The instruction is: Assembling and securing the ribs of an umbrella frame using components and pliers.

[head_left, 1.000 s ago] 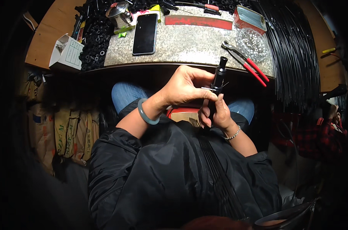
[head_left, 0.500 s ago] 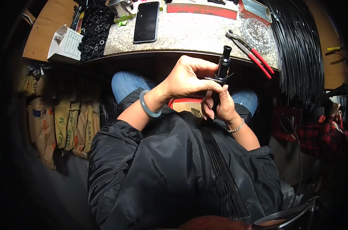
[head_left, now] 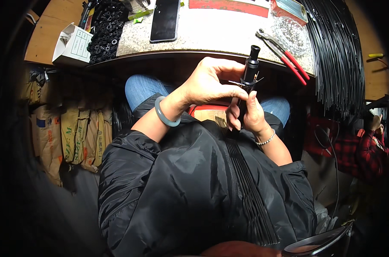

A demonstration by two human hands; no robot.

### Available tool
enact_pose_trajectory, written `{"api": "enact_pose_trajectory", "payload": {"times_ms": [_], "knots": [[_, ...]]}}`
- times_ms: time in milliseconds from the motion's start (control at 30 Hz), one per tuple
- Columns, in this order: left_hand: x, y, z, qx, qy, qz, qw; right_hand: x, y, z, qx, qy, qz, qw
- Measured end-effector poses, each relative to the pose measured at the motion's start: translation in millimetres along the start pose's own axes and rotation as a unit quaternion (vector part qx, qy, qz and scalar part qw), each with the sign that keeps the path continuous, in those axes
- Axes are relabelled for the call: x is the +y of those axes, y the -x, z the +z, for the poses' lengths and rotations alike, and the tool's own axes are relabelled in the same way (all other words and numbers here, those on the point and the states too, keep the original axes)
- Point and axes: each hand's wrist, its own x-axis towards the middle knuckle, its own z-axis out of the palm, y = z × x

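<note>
Centre frame, below the desk (head_left: 228,40) edge: right hand (head_left: 246,115) gripped the black tube (head_left: 250,68) upright, steadying it. Left hand (head_left: 209,83) pinched thin pins at its middle, fingers closed. Pliers (head_left: 284,53) lay upper right, within reach.

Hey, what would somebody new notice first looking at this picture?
Both hands meet at centre: the left hand and right hand grip an upright black tube. Behind it, red-handled pliers lie on the speckled worktop, and a thick sheaf of black strips hangs at the right.
</note>
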Motion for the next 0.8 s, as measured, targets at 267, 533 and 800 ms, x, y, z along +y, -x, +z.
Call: {"api": "enact_pose_trajectory", "payload": {"times_ms": [267,533,800], "knots": [[3,-4,-1,-0.017,0.012,-0.022,1.000,1,0,0,-0.014,0.005,-0.004,1.000],[-10,-1,-4,-0.010,-0.042,0.041,0.998,0,0,-1,-0.002,-0.002,-0.006,1.000],[-9,11,3,0.015,0.006,0.010,1.000,5,2,-3,-0.006,-0.067,-0.003,0.998]]}}
